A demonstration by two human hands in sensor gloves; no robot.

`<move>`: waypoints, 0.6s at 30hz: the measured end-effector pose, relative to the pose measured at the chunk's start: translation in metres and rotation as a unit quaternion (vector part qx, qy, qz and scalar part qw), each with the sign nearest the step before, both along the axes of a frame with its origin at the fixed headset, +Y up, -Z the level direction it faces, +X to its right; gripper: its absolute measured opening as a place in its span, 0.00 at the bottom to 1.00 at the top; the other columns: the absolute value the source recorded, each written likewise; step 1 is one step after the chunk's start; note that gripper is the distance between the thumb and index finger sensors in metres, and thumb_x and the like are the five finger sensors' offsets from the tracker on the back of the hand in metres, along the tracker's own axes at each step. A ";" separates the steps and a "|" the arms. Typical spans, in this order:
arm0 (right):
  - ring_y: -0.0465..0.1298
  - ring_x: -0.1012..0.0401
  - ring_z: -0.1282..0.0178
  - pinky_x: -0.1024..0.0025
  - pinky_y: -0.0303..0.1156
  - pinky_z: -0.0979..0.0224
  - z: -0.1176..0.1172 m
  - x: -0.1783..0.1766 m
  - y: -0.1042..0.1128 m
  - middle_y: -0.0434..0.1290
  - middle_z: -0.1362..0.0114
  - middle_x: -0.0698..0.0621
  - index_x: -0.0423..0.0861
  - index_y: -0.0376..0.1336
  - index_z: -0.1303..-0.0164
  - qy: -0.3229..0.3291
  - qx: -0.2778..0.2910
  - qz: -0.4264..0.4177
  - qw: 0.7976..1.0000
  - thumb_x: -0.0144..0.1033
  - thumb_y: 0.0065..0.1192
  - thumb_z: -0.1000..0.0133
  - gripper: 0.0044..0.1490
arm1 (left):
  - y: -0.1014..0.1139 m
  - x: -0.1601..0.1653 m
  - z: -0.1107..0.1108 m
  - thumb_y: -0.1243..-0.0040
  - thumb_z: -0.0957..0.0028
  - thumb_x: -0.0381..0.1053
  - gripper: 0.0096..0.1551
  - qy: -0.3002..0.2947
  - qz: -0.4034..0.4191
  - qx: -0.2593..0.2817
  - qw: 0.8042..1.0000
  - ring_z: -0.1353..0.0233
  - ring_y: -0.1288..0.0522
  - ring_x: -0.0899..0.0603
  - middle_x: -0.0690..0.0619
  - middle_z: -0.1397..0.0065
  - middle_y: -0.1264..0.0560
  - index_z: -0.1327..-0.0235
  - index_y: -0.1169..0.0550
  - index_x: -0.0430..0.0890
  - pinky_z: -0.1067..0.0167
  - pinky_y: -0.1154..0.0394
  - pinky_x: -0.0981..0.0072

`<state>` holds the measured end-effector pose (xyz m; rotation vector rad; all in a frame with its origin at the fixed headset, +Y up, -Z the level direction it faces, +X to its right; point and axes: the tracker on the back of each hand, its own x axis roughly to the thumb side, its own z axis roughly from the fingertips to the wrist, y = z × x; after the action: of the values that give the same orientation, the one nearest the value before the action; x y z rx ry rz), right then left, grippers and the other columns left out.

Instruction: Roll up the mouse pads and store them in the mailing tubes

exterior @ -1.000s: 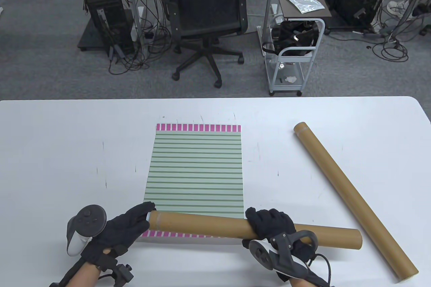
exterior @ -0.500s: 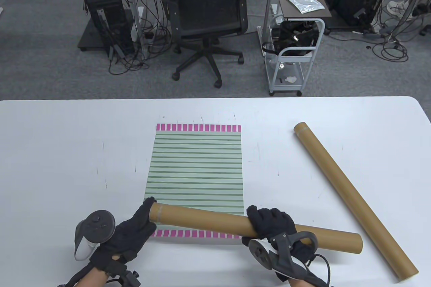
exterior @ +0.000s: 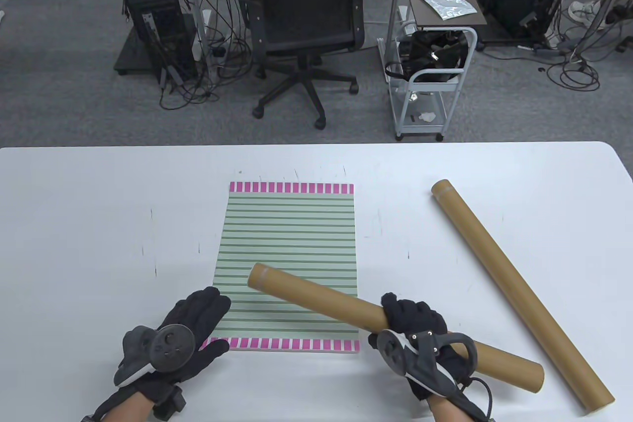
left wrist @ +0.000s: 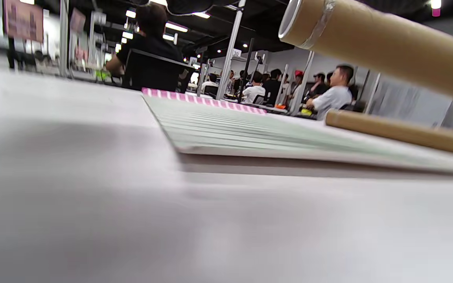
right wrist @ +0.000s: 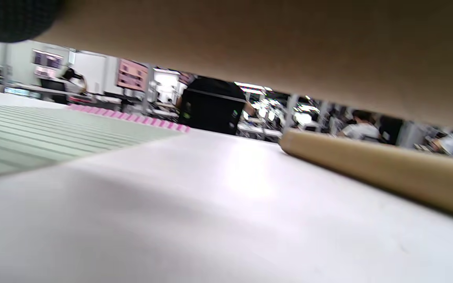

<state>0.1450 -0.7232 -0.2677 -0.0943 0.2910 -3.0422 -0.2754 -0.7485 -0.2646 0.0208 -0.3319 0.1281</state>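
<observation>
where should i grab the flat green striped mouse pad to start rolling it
Take the green striped mouse pad at its near pink-checked edge, coming from the person's side. It lies flat, so fingers must get under that edge. The left hand lies at its near left corner; the right hand holds a brown cardboard tube.

White table (exterior: 99, 204): striped mouse pad (exterior: 289, 239) flat at centre; cardboard mailing tube (exterior: 519, 288) lying diagonally to its right, apart.
</observation>
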 end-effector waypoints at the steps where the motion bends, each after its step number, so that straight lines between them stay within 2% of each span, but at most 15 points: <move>1: 0.72 0.54 0.36 0.54 0.71 0.28 -0.005 0.007 -0.003 0.69 0.31 0.53 0.53 0.53 0.23 -0.026 -0.019 -0.018 0.999 0.65 0.56 0.55 0.51 | 0.001 0.001 0.000 0.51 0.58 0.73 0.47 0.001 -0.011 0.006 1.000 0.10 0.50 0.49 0.62 0.11 0.52 0.22 0.49 0.70 0.12 0.49 0.50; 5: 0.70 0.50 0.34 0.50 0.67 0.26 -0.020 0.033 -0.010 0.67 0.28 0.49 0.49 0.46 0.20 -0.147 -0.077 -0.104 0.981 0.61 0.56 0.53 0.53 | 0.001 0.004 -0.001 0.50 0.58 0.73 0.46 0.001 -0.017 0.002 1.000 0.10 0.51 0.49 0.63 0.11 0.53 0.23 0.48 0.71 0.11 0.50 0.50; 7: 0.69 0.49 0.33 0.49 0.67 0.26 -0.027 0.044 -0.011 0.66 0.28 0.48 0.49 0.45 0.19 -0.184 -0.093 -0.118 0.971 0.60 0.56 0.52 0.53 | 0.001 0.003 -0.002 0.51 0.58 0.72 0.45 0.003 -0.022 0.002 1.000 0.10 0.51 0.49 0.63 0.11 0.53 0.23 0.47 0.72 0.11 0.50 0.50; 12: 0.68 0.47 0.33 0.46 0.67 0.27 -0.044 0.062 -0.012 0.65 0.27 0.46 0.50 0.45 0.19 -0.261 -0.107 -0.125 0.951 0.58 0.55 0.51 0.52 | 0.001 0.002 -0.002 0.51 0.58 0.72 0.44 0.005 -0.027 0.001 1.000 0.10 0.51 0.49 0.63 0.11 0.52 0.23 0.45 0.72 0.11 0.50 0.50; 18: 0.68 0.47 0.33 0.45 0.67 0.27 -0.064 0.068 -0.017 0.65 0.27 0.45 0.50 0.45 0.19 -0.317 -0.120 -0.111 0.934 0.58 0.55 0.50 0.51 | 0.002 0.003 -0.002 0.51 0.57 0.72 0.44 0.007 -0.035 0.006 0.999 0.10 0.51 0.50 0.64 0.11 0.53 0.24 0.45 0.72 0.11 0.50 0.50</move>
<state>0.2130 -0.7404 -0.3319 0.9431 -0.1320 -3.0871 -0.2728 -0.7468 -0.2665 0.0214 -0.3188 0.0566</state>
